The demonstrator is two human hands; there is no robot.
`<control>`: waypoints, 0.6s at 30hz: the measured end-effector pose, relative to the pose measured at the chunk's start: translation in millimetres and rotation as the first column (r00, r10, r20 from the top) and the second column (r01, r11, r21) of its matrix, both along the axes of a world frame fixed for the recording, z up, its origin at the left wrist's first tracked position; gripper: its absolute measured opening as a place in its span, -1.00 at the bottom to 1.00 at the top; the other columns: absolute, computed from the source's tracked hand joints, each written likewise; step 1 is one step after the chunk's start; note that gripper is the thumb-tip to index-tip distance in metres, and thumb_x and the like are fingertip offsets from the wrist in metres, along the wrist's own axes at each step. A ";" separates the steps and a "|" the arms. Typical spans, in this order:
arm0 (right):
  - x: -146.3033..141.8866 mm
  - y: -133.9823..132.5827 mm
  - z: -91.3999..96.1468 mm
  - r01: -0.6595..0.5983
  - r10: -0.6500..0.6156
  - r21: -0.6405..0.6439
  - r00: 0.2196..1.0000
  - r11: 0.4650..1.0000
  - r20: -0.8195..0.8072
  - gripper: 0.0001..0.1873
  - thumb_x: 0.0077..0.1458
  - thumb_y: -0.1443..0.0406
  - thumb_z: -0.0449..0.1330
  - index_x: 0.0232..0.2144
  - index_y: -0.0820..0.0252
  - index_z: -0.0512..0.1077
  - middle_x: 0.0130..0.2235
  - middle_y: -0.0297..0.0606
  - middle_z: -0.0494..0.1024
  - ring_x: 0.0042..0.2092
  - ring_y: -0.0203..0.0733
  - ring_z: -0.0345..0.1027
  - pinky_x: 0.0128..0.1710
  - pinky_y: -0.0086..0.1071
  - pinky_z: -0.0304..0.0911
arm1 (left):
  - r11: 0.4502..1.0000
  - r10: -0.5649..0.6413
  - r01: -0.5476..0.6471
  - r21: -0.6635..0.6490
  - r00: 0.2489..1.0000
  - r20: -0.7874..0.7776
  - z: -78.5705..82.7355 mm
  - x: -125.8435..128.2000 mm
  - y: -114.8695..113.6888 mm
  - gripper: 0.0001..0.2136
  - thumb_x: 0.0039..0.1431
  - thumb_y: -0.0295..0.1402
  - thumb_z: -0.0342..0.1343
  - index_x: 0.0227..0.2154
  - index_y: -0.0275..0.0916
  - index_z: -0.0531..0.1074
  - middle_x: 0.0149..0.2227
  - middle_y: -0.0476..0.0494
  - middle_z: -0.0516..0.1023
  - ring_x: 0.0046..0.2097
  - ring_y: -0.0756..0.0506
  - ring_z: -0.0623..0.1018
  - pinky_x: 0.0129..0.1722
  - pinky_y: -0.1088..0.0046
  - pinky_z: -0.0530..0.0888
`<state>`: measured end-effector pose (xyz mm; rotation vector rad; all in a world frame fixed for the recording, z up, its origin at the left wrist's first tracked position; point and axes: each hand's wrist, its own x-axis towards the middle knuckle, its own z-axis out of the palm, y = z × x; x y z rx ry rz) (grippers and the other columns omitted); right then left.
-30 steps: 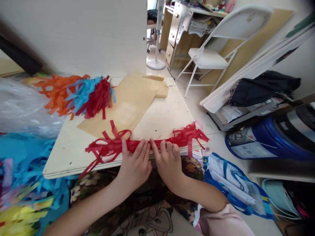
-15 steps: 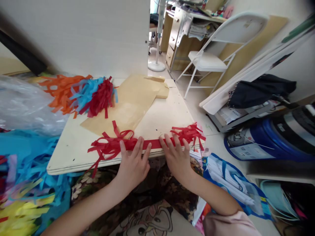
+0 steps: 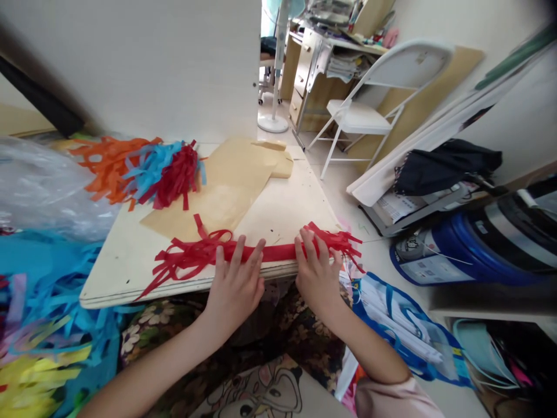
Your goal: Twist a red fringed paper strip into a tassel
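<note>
A red tissue-paper tassel (image 3: 279,253) lies along the near edge of the small pale table (image 3: 115,270). Its middle is a flat rolled band, and loose cut strips fan out at both ends. My left hand (image 3: 237,290) rests on the band's left part, fingers spread and pressing down. On its right part lies my right hand (image 3: 317,276), palm down with the fingers stretched over the paper. Both thumbs are toward the near edge of the table. Neither hand is wrapped round the paper.
Orange (image 3: 111,168), blue (image 3: 152,165) and dark red tassels (image 3: 178,180) lie at the table's far left. Brown paper (image 3: 221,180) spreads behind my hands. Fringed blue paper (image 3: 47,278) and clear plastic (image 3: 52,186) are at left. A blue bucket (image 3: 452,249) and white folding chair (image 3: 361,119) stand right.
My right hand has shifted slightly right along the red band, and more of the band shows between my hands. The left strips hang lower and straighter. The camera view has turned slightly.
</note>
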<state>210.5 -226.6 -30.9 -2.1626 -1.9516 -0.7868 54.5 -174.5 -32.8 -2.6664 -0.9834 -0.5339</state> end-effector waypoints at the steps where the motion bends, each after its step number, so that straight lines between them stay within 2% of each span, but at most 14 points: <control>1: -1.6 -0.5 1.7 0.020 -0.020 0.030 1.000 0.999 -0.008 -0.54 -0.08 0.45 -0.08 -0.05 0.33 0.21 0.07 -0.13 0.15 -0.04 -0.01 0.01 -0.16 -0.12 -0.13 | 0.999 -0.019 0.019 0.030 1.000 0.013 0.1 0.3 0.7 -0.65 0.02 -0.33 -0.12 -0.11 -0.29 0.29 0.10 -0.04 0.10 0.14 -0.22 -0.02 0.08 0.03 -0.27; 4: -8.8 -1.5 4.5 -0.016 0.019 0.105 0.999 0.994 -0.033 -0.57 -0.07 0.43 -0.05 -0.07 0.37 0.23 -0.01 -0.06 0.26 -0.06 -0.04 0.05 -0.20 -0.21 -0.07 | 0.993 -0.073 0.069 0.100 0.997 0.034 0.4 0.7 2.9 -0.69 0.06 -0.36 -0.14 -0.12 -0.28 0.28 0.06 -0.02 0.18 0.10 -0.13 0.08 0.10 0.08 -0.23; 7: -15.7 0.3 1.3 -0.229 0.233 0.060 0.970 0.971 -0.069 -0.67 -0.02 0.38 -0.03 -0.16 0.34 0.31 -0.15 -0.12 0.39 -0.16 -0.16 0.15 -0.25 -0.33 -0.01 | 0.990 -0.055 0.048 0.133 0.997 0.047 0.2 0.1 3.2 -0.72 0.06 -0.34 -0.11 -0.18 -0.27 0.33 0.00 -0.09 0.28 0.02 -0.17 0.21 0.04 0.06 -0.08; 9: -18.1 2.4 -2.4 -0.326 0.326 0.011 0.939 0.945 -0.109 -0.71 0.00 0.37 -0.03 -0.20 0.33 0.33 -0.20 -0.17 0.42 -0.19 -0.21 0.17 -0.28 -0.36 0.01 | 0.989 -0.014 0.005 0.149 0.999 0.053 0.4 -0.2 2.1 -0.75 0.05 -0.34 -0.09 -0.23 -0.28 0.36 -0.08 -0.13 0.37 -0.07 -0.17 0.29 -0.06 0.11 0.07; 13: -18.4 3.9 -5.8 -0.355 0.353 0.004 0.926 0.935 -0.137 -0.77 0.00 0.40 0.00 -0.26 0.30 0.35 -0.27 -0.21 0.43 -0.23 -0.22 0.18 -0.31 -0.36 0.01 | 0.981 0.028 -0.040 0.191 0.997 0.067 2.9 1.6 -1.4 -0.80 0.04 -0.40 -0.06 -0.27 -0.28 0.37 -0.21 -0.14 0.45 -0.19 -0.13 0.35 -0.26 0.26 0.17; 18: -15.8 3.8 -4.8 -0.411 0.415 0.060 0.895 0.910 -0.161 -0.82 0.03 0.41 -0.04 -0.39 0.30 0.37 -0.43 -0.26 0.42 -0.35 -0.26 0.18 -0.37 -0.36 0.00 | 0.980 -0.138 0.124 0.157 0.987 0.084 3.3 5.5 -0.6 -0.83 0.03 -0.54 -0.10 -0.38 -0.29 0.38 -0.39 -0.10 0.47 -0.32 -0.05 0.38 -0.33 0.38 0.21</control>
